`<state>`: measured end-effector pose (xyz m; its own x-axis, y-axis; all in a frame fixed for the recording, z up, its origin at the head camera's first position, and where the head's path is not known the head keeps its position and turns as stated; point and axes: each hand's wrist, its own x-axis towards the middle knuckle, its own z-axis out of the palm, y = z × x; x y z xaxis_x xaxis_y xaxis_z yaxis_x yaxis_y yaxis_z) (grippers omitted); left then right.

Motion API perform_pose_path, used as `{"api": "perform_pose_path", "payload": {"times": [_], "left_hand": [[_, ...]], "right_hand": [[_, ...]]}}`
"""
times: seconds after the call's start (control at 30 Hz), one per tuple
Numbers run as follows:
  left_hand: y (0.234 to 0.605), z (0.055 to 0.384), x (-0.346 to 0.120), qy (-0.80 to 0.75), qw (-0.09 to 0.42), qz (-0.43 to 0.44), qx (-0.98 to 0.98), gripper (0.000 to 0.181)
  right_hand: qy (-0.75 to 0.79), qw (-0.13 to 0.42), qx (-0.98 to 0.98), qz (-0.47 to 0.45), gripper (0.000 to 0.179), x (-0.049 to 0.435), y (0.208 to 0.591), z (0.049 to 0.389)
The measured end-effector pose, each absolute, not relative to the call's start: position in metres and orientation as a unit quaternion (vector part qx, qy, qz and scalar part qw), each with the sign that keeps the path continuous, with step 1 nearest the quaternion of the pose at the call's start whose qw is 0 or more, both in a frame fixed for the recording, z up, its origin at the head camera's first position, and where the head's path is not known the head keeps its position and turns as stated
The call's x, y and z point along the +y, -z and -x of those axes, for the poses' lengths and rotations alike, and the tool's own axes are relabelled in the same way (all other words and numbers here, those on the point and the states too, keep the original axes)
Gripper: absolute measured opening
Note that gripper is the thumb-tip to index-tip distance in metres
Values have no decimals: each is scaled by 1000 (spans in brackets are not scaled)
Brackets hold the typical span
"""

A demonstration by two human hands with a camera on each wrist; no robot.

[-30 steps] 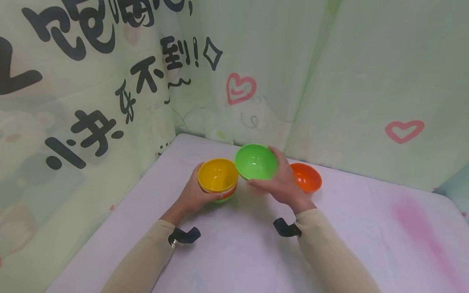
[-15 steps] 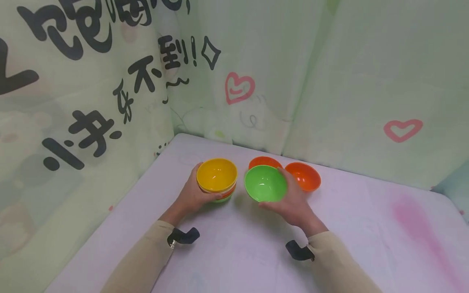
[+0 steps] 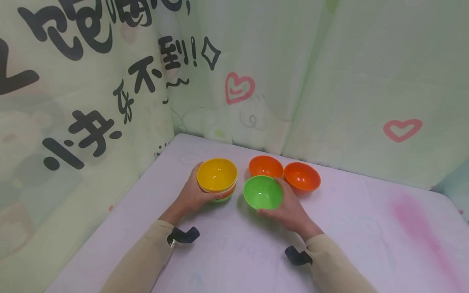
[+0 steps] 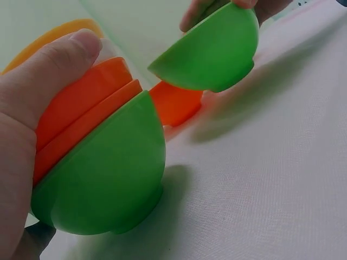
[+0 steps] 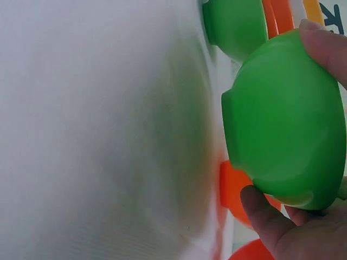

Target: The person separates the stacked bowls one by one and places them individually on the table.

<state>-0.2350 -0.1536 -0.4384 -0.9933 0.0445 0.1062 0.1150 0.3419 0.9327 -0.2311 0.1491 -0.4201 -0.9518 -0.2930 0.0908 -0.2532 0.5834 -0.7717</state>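
Note:
My left hand grips a nested stack of several bowls, its thumb along the near side. On top is a yellow bowl; white and orange rims show under it, and a green bowl forms the bottom. To the right of the stack, my right hand holds a separate green bowl between thumb and fingers. That bowl's base is above the tabletop, with a shadow below it in both wrist views. Its inside faces up and holds nothing.
Two orange bowls, the left one and the right one, stand side by side behind the green bowl. A white cloth covers the table. Printed curtains hang along its back and left edges.
The right hand has brought the green bowl away from the stack's rim, nearer to me and lower, uncovering the left orange bowl. The left hand and its stack have stayed almost still.

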Motion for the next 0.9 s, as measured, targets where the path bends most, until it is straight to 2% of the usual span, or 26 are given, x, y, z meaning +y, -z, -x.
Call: {"api": "perform_pose_path", "payload": {"times": [0.9], "left_hand": [[439, 232, -156, 580, 24, 48, -813, 117]], "right_hand": [[447, 20, 886, 123, 101, 139, 432, 254]]}}
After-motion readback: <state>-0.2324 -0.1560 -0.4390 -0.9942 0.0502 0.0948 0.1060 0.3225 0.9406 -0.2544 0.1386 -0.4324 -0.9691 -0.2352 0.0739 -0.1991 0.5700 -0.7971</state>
